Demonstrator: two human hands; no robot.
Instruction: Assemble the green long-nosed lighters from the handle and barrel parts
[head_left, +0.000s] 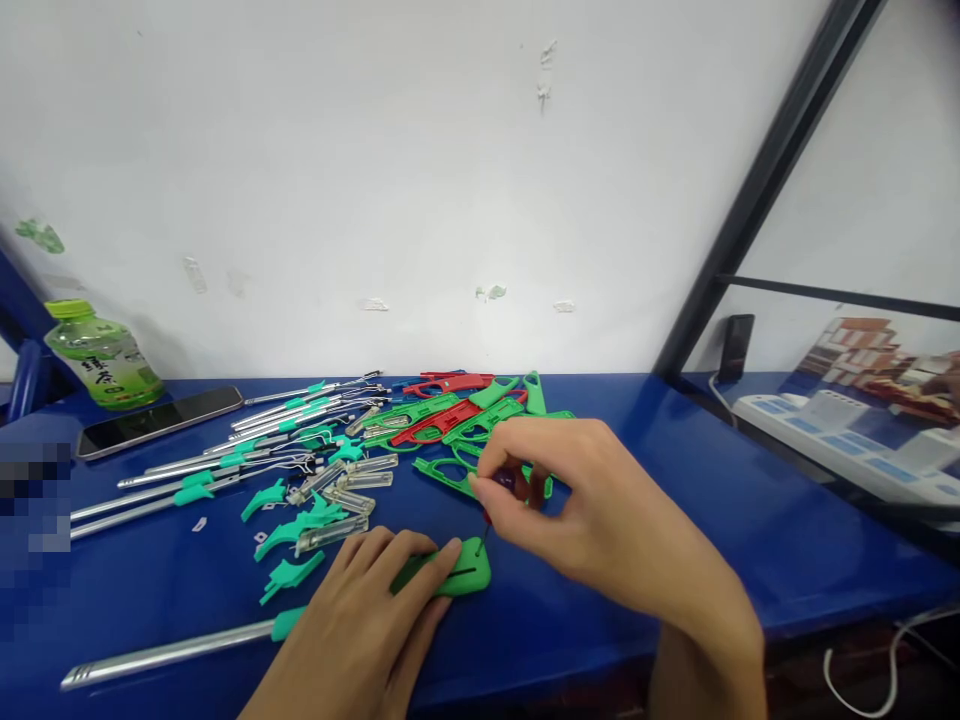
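My left hand (367,620) grips a green plastic lighter handle (472,575), holding it down on the blue table, with the thumb and fingers around it. The end that shows has a dark slot. Above it, my right hand (577,500) pinches the dark red grip of a small screwdriver (508,482), and its thin shaft slants down to the corner of the handle. Beside my left wrist lies a metal lighter tube (172,650) with a teal piece at one end. Teal triggers (292,577) and clear fuel tanks (334,533) lie left of my hands.
Several metal tubes with wires (225,445) spread over the left side. Green and red handle shells (450,420) are heaped near the wall. A phone (161,422) and a green drink bottle (105,360) stand back left. A white power strip (847,440) lies right, beyond a dark post.
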